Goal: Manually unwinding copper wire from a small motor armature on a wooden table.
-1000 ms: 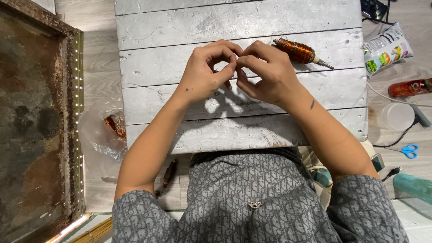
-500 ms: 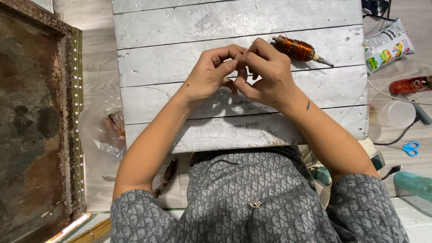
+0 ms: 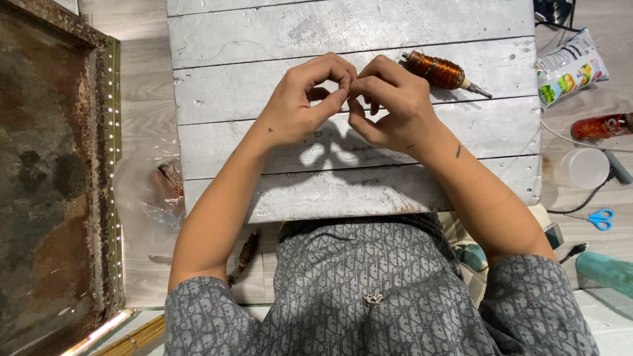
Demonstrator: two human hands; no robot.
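While both hands, left hand point(image 3: 297, 109) and right hand point(image 3: 395, 109), pinch together on something too tiny to see, it may slip onto the desk point(image 3: 264, 33) near the copper coil point(image 3: 438, 69).

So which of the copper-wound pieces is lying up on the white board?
The copper-wound armature just beyond the right hand; the other two lie on the floor.

A makeshift home workshop: a whitewashed plank bench point(image 3: 264, 33), a copper-wound motor armature point(image 3: 436, 70), scissors point(image 3: 599, 218) on the floor.
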